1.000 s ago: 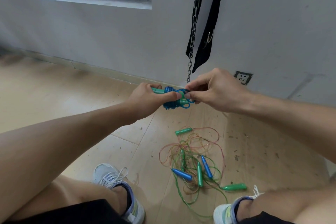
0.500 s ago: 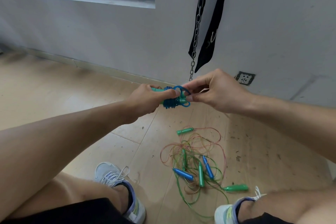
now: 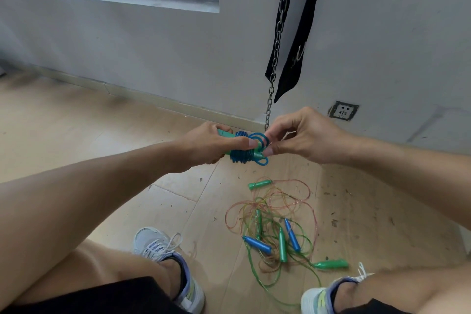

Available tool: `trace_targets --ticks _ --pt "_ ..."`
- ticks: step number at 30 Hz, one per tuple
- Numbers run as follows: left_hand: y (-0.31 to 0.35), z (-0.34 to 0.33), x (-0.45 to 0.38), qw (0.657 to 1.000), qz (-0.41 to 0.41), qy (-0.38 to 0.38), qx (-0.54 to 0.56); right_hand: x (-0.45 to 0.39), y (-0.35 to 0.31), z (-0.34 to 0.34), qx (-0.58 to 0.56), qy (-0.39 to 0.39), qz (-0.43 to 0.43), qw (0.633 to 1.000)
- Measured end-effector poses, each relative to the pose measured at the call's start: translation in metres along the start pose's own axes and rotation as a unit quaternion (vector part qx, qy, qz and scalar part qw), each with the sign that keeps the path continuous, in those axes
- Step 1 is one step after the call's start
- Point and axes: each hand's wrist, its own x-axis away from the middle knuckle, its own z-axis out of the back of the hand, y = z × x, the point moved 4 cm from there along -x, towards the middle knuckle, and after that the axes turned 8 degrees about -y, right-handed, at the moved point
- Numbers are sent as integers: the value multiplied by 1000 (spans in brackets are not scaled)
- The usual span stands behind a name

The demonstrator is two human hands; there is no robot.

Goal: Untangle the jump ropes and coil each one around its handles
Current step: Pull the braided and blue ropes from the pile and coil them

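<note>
My left hand (image 3: 211,144) grips a pair of green handles wound with a blue jump rope (image 3: 242,154), held above the floor. My right hand (image 3: 303,135) pinches the last blue loop at the right end of that coil. On the floor below lies a tangle of jump ropes (image 3: 275,214) in thin green and pinkish cord. In it lie two blue handles (image 3: 257,245) (image 3: 292,235) and green handles at the top (image 3: 260,184), in the middle (image 3: 282,245) and at the right (image 3: 331,264).
A metal chain (image 3: 276,41) and a black strap (image 3: 303,25) hang against the white wall just behind my hands. A wall socket (image 3: 344,111) sits low on the right. My two shoes (image 3: 168,262) (image 3: 323,296) flank the tangle on the wooden floor.
My right hand has shifted the end loop of the blue rope a little around the coil's right end. The left hand keeps its grip; the tangle on the floor has not moved.
</note>
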Motion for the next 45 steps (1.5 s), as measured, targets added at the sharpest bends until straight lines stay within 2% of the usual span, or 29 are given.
trace_targets --ticks 4,8,13,19,24,31,34,38,45 --pt "3 -2 1 999 -15 38 -17 1 6 -3 -102 -39 -23 994" --pt "6 1 1 996 -30 86 -20 -4 7 -2 -126 -4 -17 992" --pt "8 4 1 991 -34 124 20 -4 4 2 -33 47 16 998" --pt "15 2 7 988 -84 130 -8 -4 4 1 41 47 42 997" --pt "22 3 11 985 -111 136 12 -6 9 0 -138 -20 19 990" --pt "25 -2 13 988 -108 95 53 -3 7 0 -190 -69 1 979" --pt "26 -4 13 990 -105 80 57 -1 10 -4 -233 -103 -48 966" --pt "27 -9 13 992 -107 61 22 0 14 -13 -279 -152 -95 943" --pt "34 -12 16 987 -131 71 -62 0 16 -15 -309 -163 -143 926"
